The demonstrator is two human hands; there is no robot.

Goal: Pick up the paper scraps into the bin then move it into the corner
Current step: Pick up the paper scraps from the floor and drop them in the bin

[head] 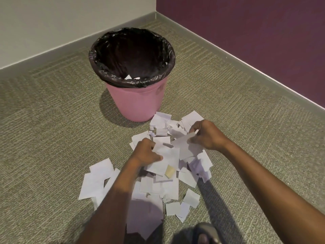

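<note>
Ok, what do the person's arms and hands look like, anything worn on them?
Both arms are bare as far as the frame shows, no sleeves. The left hand and the right hand wear no gloves; no watch, ring or bracelet is visible.

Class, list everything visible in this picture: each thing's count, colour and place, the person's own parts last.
bin: one, pink, upright on the carpet.
bin liner: one, black, over the bin's rim.
paper scraps: many, white, heaped before the bin; a few inside it.
tan scrap: one, tan, in the heap.
carpet: one, grey-green, underfoot.
walls: two, off-white left, purple right, meeting behind the bin.
foot: one, in a dark sandal, bottom edge.
left hand: one, gripping scraps.
right hand: one, pinching a scrap.
</note>
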